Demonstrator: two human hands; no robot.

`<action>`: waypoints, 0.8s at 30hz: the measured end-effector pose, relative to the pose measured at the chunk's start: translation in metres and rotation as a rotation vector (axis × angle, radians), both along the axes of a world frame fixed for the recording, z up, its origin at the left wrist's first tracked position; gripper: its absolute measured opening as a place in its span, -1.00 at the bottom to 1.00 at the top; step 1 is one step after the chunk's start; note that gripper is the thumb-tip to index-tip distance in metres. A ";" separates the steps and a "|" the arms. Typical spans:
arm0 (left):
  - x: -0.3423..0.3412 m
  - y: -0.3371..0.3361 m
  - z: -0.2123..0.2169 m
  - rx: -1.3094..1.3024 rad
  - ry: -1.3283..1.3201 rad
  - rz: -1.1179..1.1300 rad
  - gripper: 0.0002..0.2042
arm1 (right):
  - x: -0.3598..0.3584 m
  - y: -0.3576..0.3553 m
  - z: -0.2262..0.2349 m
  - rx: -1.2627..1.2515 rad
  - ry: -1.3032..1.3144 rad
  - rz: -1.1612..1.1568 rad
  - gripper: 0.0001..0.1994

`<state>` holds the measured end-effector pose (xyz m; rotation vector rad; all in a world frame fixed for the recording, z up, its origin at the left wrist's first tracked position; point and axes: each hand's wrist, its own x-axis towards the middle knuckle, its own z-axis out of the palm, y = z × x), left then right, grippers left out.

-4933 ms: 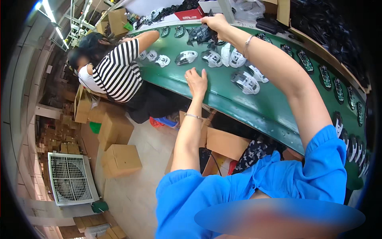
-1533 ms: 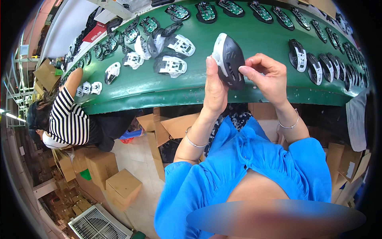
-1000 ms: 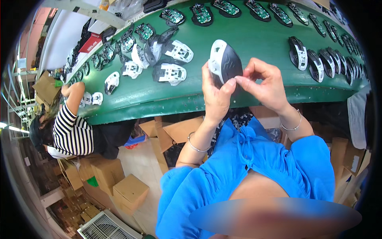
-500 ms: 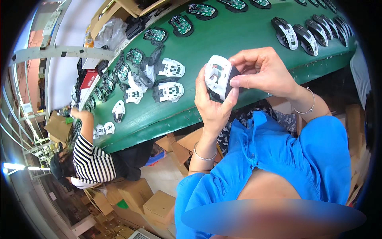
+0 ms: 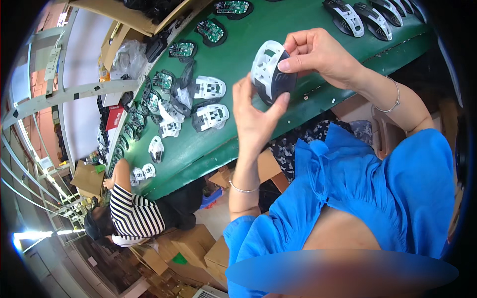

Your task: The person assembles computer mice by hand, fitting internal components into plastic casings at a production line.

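Note:
Above the green table's near edge I hold a computer mouse shell (image 5: 264, 67), its white openwork top standing nearly upright and its black side turned toward the right. My left hand (image 5: 254, 118) is closed round its lower end, the thumb against the black side. With thumb and bent fingers, my right hand (image 5: 322, 58) pinches the upper part by the black side. Nearest to my left hand on the table are a white-and-black mouse shell (image 5: 211, 117) and another mouse shell (image 5: 208, 88) behind it.
Mouse bases with green circuit boards (image 5: 211, 32) line the back of the green table (image 5: 258, 35). Several finished-looking shells (image 5: 345, 19) sit at the far right. A person in a striped top (image 5: 134, 213) works at the left end, near cardboard boxes (image 5: 194, 243).
Both hands have raised the mouse shell slightly and turned it, so more of its black side shows. My right thumb now presses higher on it. The view has shifted somewhat.

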<state>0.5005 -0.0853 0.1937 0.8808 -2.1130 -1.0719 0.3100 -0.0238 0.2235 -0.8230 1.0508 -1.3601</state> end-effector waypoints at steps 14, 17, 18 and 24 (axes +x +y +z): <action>-0.011 -0.062 -0.025 0.331 -0.272 -0.405 -0.32 | -0.043 -0.040 -0.040 0.016 0.873 0.373 -0.42; -0.009 -0.068 -0.029 0.311 -0.260 -0.389 -0.35 | -0.045 -0.045 -0.036 -0.021 0.805 0.371 -0.50; -0.010 -0.068 -0.021 0.358 -0.281 -0.373 -0.46 | -0.048 -0.047 -0.026 0.076 0.749 0.526 -0.45; -0.010 -0.069 -0.021 0.314 -0.213 -0.437 -0.32 | -0.040 -0.033 -0.051 0.029 0.860 0.478 -0.48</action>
